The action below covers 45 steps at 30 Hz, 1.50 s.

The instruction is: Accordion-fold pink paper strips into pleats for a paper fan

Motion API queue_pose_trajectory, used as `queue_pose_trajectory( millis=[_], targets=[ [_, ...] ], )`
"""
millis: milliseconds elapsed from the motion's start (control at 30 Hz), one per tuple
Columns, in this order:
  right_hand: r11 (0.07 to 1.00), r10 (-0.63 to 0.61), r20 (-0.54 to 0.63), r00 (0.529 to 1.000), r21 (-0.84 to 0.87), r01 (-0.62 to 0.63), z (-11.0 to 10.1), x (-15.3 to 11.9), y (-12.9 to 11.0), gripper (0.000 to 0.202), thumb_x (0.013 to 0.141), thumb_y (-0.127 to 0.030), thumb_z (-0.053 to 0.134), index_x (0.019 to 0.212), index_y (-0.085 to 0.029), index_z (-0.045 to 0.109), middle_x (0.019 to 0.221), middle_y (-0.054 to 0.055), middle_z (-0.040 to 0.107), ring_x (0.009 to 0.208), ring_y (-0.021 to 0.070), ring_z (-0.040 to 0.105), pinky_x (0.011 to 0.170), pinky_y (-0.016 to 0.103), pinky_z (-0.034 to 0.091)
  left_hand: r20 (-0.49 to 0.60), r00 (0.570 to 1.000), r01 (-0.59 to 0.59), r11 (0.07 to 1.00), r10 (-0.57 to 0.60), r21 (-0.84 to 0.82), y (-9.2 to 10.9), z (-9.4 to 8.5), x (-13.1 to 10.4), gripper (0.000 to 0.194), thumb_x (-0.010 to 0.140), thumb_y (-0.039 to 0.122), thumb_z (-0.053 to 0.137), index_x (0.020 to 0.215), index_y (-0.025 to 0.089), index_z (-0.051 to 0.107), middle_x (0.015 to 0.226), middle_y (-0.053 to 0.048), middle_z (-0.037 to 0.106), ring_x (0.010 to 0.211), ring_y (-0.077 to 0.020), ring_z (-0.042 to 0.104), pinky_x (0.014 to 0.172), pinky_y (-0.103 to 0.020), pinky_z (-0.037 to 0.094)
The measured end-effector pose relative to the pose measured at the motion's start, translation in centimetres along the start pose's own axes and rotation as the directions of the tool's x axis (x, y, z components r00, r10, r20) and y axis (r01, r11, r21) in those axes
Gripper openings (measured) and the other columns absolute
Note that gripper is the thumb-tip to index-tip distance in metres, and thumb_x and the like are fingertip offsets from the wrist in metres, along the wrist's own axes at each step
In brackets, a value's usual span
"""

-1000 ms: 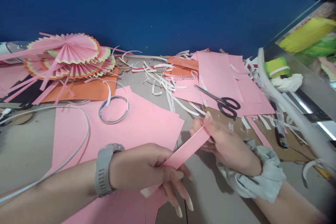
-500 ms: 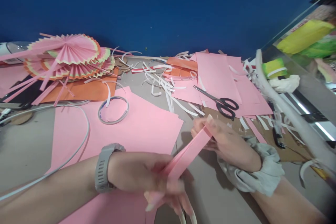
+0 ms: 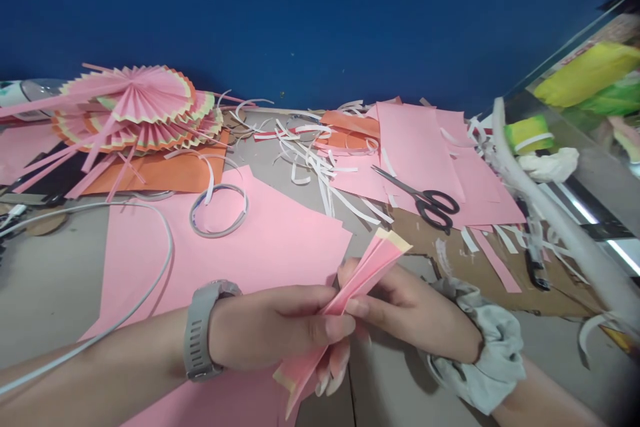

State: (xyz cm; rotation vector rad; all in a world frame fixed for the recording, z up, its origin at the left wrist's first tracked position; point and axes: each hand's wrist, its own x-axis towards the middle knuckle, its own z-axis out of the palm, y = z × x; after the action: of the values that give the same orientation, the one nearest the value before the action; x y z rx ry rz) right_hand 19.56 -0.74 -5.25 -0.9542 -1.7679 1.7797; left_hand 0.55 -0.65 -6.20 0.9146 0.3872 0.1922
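A pleated strip of pink paper (image 3: 383, 260) with cream-yellow edging at its ends is held slanted between my two hands. My left hand (image 3: 280, 327), with a grey watch at the wrist, grips its middle and lower part, thumb on top. My right hand (image 3: 400, 307), with a pale scrunchie at the wrist, pinches it just above the left fingers. Its folds fan slightly at both ends. Below and to the left lie large pink paper sheets (image 3: 280, 240), with a roll of tape (image 3: 193, 217) on them.
Black-handled scissors (image 3: 425, 200) rest near stacked pink sheets (image 3: 410, 140). Finished pleated paper fans (image 3: 150, 97) sit at the back left on orange paper (image 3: 195, 173). White paper strips (image 3: 315, 167) lie scattered in the middle. A white cable (image 3: 167, 233) crosses the left side.
The pleated paper has turned, so its cream-edged ends now show. My right hand has slid down and left along it, closer to my left hand, whose fingers now close around the middle.
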Motion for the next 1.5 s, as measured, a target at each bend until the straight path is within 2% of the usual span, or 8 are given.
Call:
queue_pose_trajectory(
  millis=[300, 433, 567, 800, 967, 1100, 1267, 1500],
  targets=[
    [0.978, 0.059, 0.123, 0.991, 0.189, -0.082, 0.3, -0.1, 0.4, 0.023, 0.087, -0.036, 0.047, 0.081, -0.015, 0.054, 0.074, 0.000, 0.052, 0.060, 0.0093, 0.055, 0.052, 0.019, 0.044, -0.047, 0.986, 0.169, 0.967, -0.163, 0.190, 0.5, 0.0, -0.5, 0.030, 0.089, 0.041, 0.040, 0.096, 0.014, 0.052, 0.057, 0.007, 0.038, 0.046, -0.0046, 0.035, 0.045, -0.018, 0.034],
    [0.979, 0.022, 0.144, 0.989, 0.197, -0.051, 0.4, -0.1, 0.7, 0.020, 0.089, -0.031, 0.044, 0.082, -0.014, 0.053, 0.072, 0.000, 0.053, 0.059, 0.0090, 0.055, 0.053, 0.020, 0.044, 0.001, 0.989, 0.148, 0.986, -0.149, 0.073, 0.5, 0.1, -0.5, 0.028, 0.090, 0.039, 0.040, 0.094, 0.014, 0.051, 0.055, 0.007, 0.034, 0.045, -0.0043, 0.032, 0.045, -0.018, 0.032],
    [0.989, -0.018, 0.133, 0.991, 0.146, -0.002, 0.4, -0.3, 0.8, 0.014, 0.089, -0.019, 0.040, 0.089, -0.014, 0.053, 0.073, 0.000, 0.051, 0.058, 0.0066, 0.052, 0.050, 0.017, 0.042, 0.095, 0.995, 0.057, 0.990, -0.044, -0.132, 0.1, -0.1, -0.3, 0.025, 0.093, 0.034, 0.037, 0.093, 0.014, 0.052, 0.058, 0.006, 0.035, 0.044, -0.0032, 0.033, 0.046, -0.018, 0.034],
    [0.999, 0.030, 0.132, 0.991, 0.014, -0.032, 1.2, 0.0, 0.7, 0.026, 0.069, 0.004, 0.047, 0.084, -0.016, 0.053, 0.077, -0.001, 0.051, 0.070, 0.0086, 0.053, 0.058, 0.017, 0.044, 0.091, 0.996, 0.019, 0.996, -0.011, -0.083, -0.4, -0.2, 0.0, 0.033, 0.093, 0.037, 0.034, 0.074, 0.014, 0.050, 0.059, 0.002, 0.050, 0.046, -0.0066, 0.047, 0.050, -0.022, 0.042],
    [0.979, 0.089, 0.116, 0.989, 0.175, -0.109, 1.5, 0.0, 1.0, 0.013, 0.074, -0.008, 0.056, 0.082, -0.016, 0.050, 0.079, 0.000, 0.059, 0.070, 0.0089, 0.058, 0.061, 0.017, 0.047, 0.055, 0.998, -0.030, 0.996, 0.034, -0.081, -1.1, -0.1, 0.3, 0.037, 0.092, 0.040, 0.031, 0.090, 0.012, 0.055, 0.071, -0.007, 0.062, 0.058, -0.0138, 0.058, 0.049, -0.023, 0.043],
    [0.942, 0.153, 0.185, 0.971, 0.268, -0.200, 1.2, -0.2, 1.7, 0.009, 0.080, -0.016, 0.053, 0.087, -0.016, 0.047, 0.071, -0.001, 0.061, 0.063, 0.0103, 0.062, 0.060, 0.022, 0.050, 0.068, 0.995, -0.066, 0.997, 0.069, -0.041, -1.2, -0.3, 0.5, 0.040, 0.094, 0.037, 0.027, 0.104, 0.010, 0.055, 0.080, -0.012, 0.066, 0.070, -0.0190, 0.063, 0.060, -0.030, 0.047],
    [0.890, 0.110, 0.256, 0.960, 0.405, -0.210, 1.7, 0.2, 1.6, 0.013, 0.086, -0.016, 0.045, 0.099, -0.015, 0.047, 0.068, 0.000, 0.065, 0.053, 0.0106, 0.064, 0.055, 0.024, 0.051, 0.075, 0.995, -0.063, 0.998, 0.064, -0.007, -0.8, -0.4, 0.5, 0.041, 0.095, 0.036, 0.024, 0.118, 0.013, 0.049, 0.083, -0.012, 0.067, 0.072, -0.0202, 0.064, 0.065, -0.033, 0.047],
    [0.966, 0.101, 0.127, 0.987, 0.227, -0.128, 1.4, 0.4, 0.4, 0.011, 0.084, -0.023, 0.052, 0.091, -0.016, 0.056, 0.088, 0.003, 0.063, 0.087, 0.0155, 0.062, 0.076, 0.027, 0.050, 0.120, 0.993, 0.014, 0.996, -0.004, -0.085, -0.4, -0.4, 0.6, 0.049, 0.095, 0.036, 0.018, 0.110, 0.009, 0.056, 0.064, -0.008, 0.063, 0.060, -0.0175, 0.061, 0.065, -0.033, 0.047]
  ],
)
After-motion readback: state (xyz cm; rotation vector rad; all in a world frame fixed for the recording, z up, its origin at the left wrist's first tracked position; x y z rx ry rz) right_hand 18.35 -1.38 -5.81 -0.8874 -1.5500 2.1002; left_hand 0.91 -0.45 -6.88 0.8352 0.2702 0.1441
